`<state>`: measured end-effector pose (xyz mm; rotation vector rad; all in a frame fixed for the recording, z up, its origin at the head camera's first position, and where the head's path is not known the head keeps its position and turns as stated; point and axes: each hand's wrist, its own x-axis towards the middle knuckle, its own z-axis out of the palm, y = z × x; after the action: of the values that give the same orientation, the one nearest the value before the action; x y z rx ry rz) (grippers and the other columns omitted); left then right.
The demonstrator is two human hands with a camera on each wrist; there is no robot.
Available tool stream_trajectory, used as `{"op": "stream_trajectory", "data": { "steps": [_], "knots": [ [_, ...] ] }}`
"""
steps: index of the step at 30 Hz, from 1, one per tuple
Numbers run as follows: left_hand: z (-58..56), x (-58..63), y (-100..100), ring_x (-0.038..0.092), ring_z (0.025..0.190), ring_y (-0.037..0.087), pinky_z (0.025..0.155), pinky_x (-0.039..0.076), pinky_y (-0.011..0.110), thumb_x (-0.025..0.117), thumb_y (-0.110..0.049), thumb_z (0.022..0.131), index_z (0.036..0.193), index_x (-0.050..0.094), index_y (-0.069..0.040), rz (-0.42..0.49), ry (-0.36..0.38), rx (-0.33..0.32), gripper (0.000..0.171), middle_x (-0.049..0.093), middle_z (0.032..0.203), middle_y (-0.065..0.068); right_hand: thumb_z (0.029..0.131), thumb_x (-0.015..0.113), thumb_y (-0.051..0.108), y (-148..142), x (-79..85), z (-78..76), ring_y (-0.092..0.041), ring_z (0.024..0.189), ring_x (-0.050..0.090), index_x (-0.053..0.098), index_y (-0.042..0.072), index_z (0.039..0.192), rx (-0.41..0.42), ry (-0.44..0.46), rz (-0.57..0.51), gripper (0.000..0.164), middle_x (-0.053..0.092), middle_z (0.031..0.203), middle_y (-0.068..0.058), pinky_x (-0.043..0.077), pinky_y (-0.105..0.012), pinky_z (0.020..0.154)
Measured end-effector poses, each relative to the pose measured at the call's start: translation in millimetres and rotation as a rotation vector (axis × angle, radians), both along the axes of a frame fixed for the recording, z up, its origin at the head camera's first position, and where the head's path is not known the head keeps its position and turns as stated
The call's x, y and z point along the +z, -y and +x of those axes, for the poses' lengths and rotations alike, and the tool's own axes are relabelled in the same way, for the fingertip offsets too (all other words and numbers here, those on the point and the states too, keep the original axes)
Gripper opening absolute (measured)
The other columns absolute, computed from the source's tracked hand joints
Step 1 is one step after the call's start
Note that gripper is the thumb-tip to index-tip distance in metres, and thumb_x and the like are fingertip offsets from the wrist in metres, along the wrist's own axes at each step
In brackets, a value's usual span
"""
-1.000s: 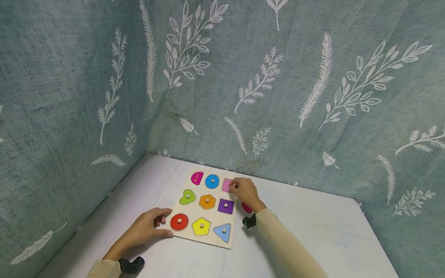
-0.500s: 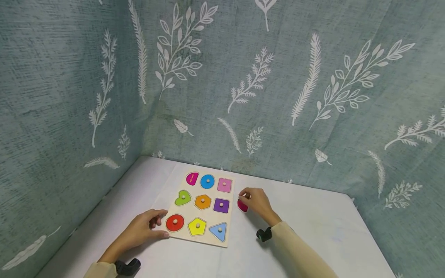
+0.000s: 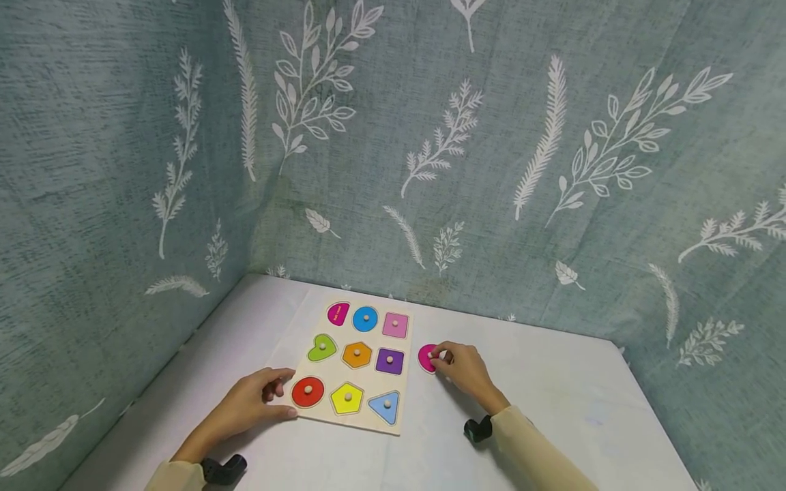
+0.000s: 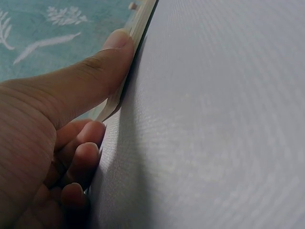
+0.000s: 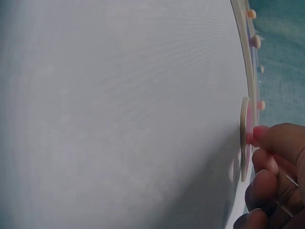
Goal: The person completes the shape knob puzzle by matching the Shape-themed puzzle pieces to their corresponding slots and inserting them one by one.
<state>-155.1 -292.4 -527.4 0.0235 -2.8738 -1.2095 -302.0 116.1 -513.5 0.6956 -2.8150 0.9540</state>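
Observation:
My right hand point(image 3: 465, 368) pinches the small knob of a magenta puzzle piece point(image 3: 425, 358) just right of the puzzle board. The piece has a rounded outline, partly hidden by my fingers; in the right wrist view its thin edge point(image 5: 244, 143) shows close to the table. My left hand point(image 3: 248, 401) holds the near left corner of the wooden puzzle board point(image 3: 325, 368), the thumb along its front edge and the index finger at its left side. Knobbed pieces sit in the board, among them a red circle point(image 3: 301, 393), a yellow pentagon point(image 3: 344, 401) and a purple square point(image 3: 384, 367).
At the board's far left corner a magenta half-round space point(image 3: 338, 314) shows printed lettering and no knob. The white-covered table point(image 3: 552, 402) meets a green-blue leaf-patterned cloth point(image 3: 381, 170) behind and on the left.
My right hand has left the pink square on the board, moved right and toward me, and taken the knob of the magenta piece. My left hand stays at the board's corner.

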Motion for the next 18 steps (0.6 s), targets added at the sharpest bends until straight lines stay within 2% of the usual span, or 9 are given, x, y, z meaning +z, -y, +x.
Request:
{"op": "stream_trajectory", "data": {
  "steps": [5,15,18],
  "knots": [
    [0.5,0.5,1,0.049,0.079,0.016,0.066,0.045,0.025,0.099,-0.031,0.064,0.131,0.065,0.002,-0.002,-0.015,-0.017,0.082,0.051,0.085,-0.001,0.09,0.081,0.019,-1,0.4,-0.8,-0.007,0.053,0.048,0.077,0.012,0.096,-0.003,-0.007,-0.012,0.01,0.055,0.062,0.01,0.039,-0.025,0.05],
    [1.5,1.1,0,0.049,0.081,0.016,0.067,0.045,0.025,0.1,-0.03,0.064,0.132,0.065,0.001,-0.012,0.008,0.002,0.083,0.051,0.085,-0.001,0.09,0.081,0.022,5,-9.1,-9.0,-0.008,0.055,0.05,0.076,0.012,0.093,-0.027,0.009,-0.021,0.011,0.058,0.065,0.008,0.042,-0.026,0.051],
    [1.6,0.6,2,0.049,0.081,0.016,0.067,0.044,0.025,0.099,-0.029,0.064,0.131,0.065,0.001,0.002,-0.015,-0.024,0.081,0.052,0.086,-0.001,0.09,0.081,0.022,7,-10.3,-10.0,-0.008,0.055,0.05,0.076,0.012,0.091,-0.047,0.021,-0.026,0.011,0.058,0.065,0.008,0.042,-0.026,0.052]
  ]
}}
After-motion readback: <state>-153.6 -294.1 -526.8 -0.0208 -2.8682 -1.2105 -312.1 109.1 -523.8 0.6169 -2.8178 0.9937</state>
